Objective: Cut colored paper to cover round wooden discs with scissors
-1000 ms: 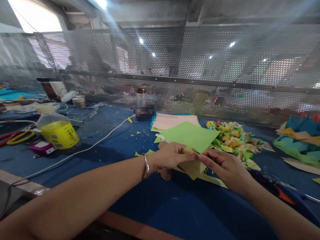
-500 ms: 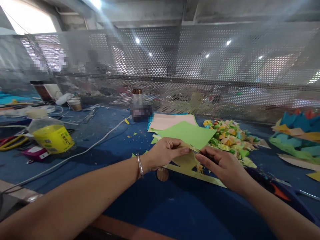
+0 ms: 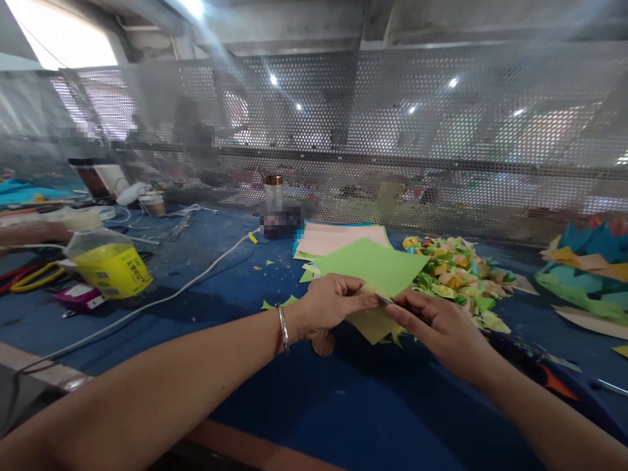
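My left hand (image 3: 333, 301), a silver bangle on its wrist, pinches a piece of yellow paper (image 3: 371, 324) that hangs below the fingers. My right hand (image 3: 432, 320) is closed around a slim tool with thin metal blades, apparently scissors (image 3: 389, 301), mostly hidden by the fingers. Its tip meets the paper beside my left thumb. Just behind my hands lies a light green sheet (image 3: 375, 265) on a stack of pale pink paper (image 3: 343, 239). A pile of small folded paper flowers (image 3: 456, 271) sits beyond my right hand.
On the left stand a bottle with a yellow label (image 3: 115, 268), a purple box (image 3: 78, 297) and yellow-handled pliers (image 3: 36, 278); another person's arm (image 3: 34, 232) reaches in there. A white cable (image 3: 196, 271) crosses the blue table. A glue gun (image 3: 554, 373) lies at right. Perforated metal screen (image 3: 314, 131) behind.
The yellow strip with cut-out gaps below my hands no longer shows; a plain pointed piece hangs there. Another person's arm has come in at the left. The view has shifted slightly.
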The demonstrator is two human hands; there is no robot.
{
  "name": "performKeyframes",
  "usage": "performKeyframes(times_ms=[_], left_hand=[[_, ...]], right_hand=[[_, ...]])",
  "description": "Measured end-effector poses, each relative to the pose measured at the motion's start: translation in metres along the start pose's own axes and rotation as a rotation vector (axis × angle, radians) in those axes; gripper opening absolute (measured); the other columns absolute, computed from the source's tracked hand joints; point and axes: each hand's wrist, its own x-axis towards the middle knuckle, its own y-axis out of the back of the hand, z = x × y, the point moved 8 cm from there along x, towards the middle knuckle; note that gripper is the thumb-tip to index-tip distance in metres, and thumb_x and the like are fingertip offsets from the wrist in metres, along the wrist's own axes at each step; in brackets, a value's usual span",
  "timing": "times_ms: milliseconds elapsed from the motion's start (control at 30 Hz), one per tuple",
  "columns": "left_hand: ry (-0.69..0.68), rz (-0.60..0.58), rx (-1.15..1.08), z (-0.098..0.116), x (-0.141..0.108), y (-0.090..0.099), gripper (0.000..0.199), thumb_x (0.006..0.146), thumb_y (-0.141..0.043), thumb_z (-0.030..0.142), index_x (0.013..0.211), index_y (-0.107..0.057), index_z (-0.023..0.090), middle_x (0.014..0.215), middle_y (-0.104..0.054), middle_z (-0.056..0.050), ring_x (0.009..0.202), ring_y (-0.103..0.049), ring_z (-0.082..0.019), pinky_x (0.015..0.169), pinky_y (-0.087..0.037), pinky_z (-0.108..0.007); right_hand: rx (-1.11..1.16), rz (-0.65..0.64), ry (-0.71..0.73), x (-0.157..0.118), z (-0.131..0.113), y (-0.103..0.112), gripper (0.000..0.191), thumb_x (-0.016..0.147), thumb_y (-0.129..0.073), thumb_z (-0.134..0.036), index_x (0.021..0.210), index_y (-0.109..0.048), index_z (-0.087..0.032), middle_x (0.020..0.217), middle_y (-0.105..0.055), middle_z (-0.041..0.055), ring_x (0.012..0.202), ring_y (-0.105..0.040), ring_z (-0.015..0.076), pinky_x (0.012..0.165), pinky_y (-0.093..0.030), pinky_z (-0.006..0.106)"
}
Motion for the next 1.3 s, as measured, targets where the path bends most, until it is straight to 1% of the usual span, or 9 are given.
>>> performKeyframes(times_ms=[133,200,367,567,700,800,933,1100,1300], left_hand=[[0.004,0.026,0.072,0.001,-0.001,0.001,0.027,0.076,-0.079,0.042,0.077,-0.072,0.015,0.075,-0.069,-0.002,0.074,-0.061,-0.015,0.065,-0.045,-0.024],[0.0,0.021,0.078,0.001,-0.001,0.0,0.026,0.076,-0.078,0.041,0.078,-0.073,0.016,0.075,-0.069,-0.001,0.074,-0.06,-0.014,0.066,-0.044,-0.024],[-0.001,-0.017,0.033,0.001,-0.002,-0.005,0.022,0.078,-0.077,0.038,0.078,-0.075,0.016,0.079,-0.072,-0.001,0.075,-0.06,-0.013,0.071,-0.045,-0.025],[0.019,-0.028,-0.004,0.005,-0.005,-0.008,0.012,0.081,-0.074,0.029,0.076,-0.076,0.018,0.079,-0.073,-0.001,0.074,-0.059,-0.011,0.071,-0.045,-0.023],[0.011,-0.034,-0.045,0.004,-0.004,-0.009,0.015,0.079,-0.076,0.028,0.069,-0.074,0.018,0.072,-0.07,0.001,0.069,-0.056,-0.01,0.067,-0.043,-0.022],[0.006,-0.052,-0.079,0.003,-0.003,-0.01,0.015,0.078,-0.077,0.028,0.068,-0.074,0.018,0.072,-0.07,0.001,0.069,-0.057,-0.01,0.07,-0.044,-0.023],[0.007,-0.045,-0.059,0.002,-0.003,-0.008,0.015,0.078,-0.078,0.028,0.068,-0.075,0.018,0.072,-0.07,0.001,0.071,-0.057,-0.011,0.071,-0.044,-0.023],[0.023,-0.057,-0.06,0.0,-0.003,-0.009,0.016,0.078,-0.078,0.029,0.068,-0.075,0.017,0.071,-0.068,0.002,0.069,-0.054,-0.009,0.067,-0.041,-0.022],[0.014,-0.053,-0.027,0.0,-0.003,-0.008,0.019,0.081,-0.076,0.032,0.069,-0.075,0.017,0.069,-0.066,0.002,0.066,-0.05,-0.009,0.066,-0.039,-0.023]], right_hand=[[0.034,-0.001,-0.006,-0.001,-0.002,-0.001,0.042,0.096,-0.046,-0.057,0.073,-0.056,-0.023,0.062,-0.058,-0.0009,0.058,-0.054,0.0157,0.052,-0.04,0.025],[0.044,0.0,0.002,-0.002,-0.004,-0.001,0.042,0.096,-0.047,-0.057,0.073,-0.056,-0.023,0.062,-0.057,-0.0011,0.058,-0.054,0.0157,0.052,-0.04,0.025],[0.032,0.024,0.02,-0.003,-0.004,-0.001,0.044,0.097,-0.046,-0.057,0.071,-0.053,-0.023,0.059,-0.049,-0.0031,0.055,-0.048,0.0142,0.051,-0.037,0.025],[0.012,0.026,0.026,-0.003,-0.004,0.0,0.044,0.097,-0.045,-0.058,0.073,-0.056,-0.022,0.062,-0.052,-0.0015,0.057,-0.05,0.0151,0.051,-0.038,0.026],[0.015,0.021,0.016,-0.003,-0.003,-0.001,0.046,0.097,-0.044,-0.058,0.071,-0.055,-0.022,0.061,-0.051,-0.0016,0.057,-0.05,0.0157,0.052,-0.038,0.027],[0.014,0.023,0.02,-0.003,-0.002,-0.001,0.046,0.098,-0.044,-0.058,0.07,-0.053,-0.023,0.062,-0.051,-0.0012,0.058,-0.05,0.0159,0.052,-0.038,0.027],[0.005,0.034,0.035,-0.003,-0.004,0.0,0.046,0.098,-0.044,-0.057,0.067,-0.049,-0.023,0.059,-0.045,-0.0026,0.054,-0.046,0.0144,0.05,-0.036,0.026],[-0.005,0.041,0.033,-0.002,-0.005,0.001,0.047,0.096,-0.045,-0.057,0.064,-0.043,-0.023,0.056,-0.038,-0.0041,0.052,-0.044,0.0139,0.049,-0.033,0.026],[-0.02,0.048,0.037,-0.003,-0.005,0.0,0.047,0.097,-0.044,-0.057,0.065,-0.045,-0.023,0.057,-0.041,-0.0035,0.053,-0.045,0.0142,0.05,-0.036,0.026]])
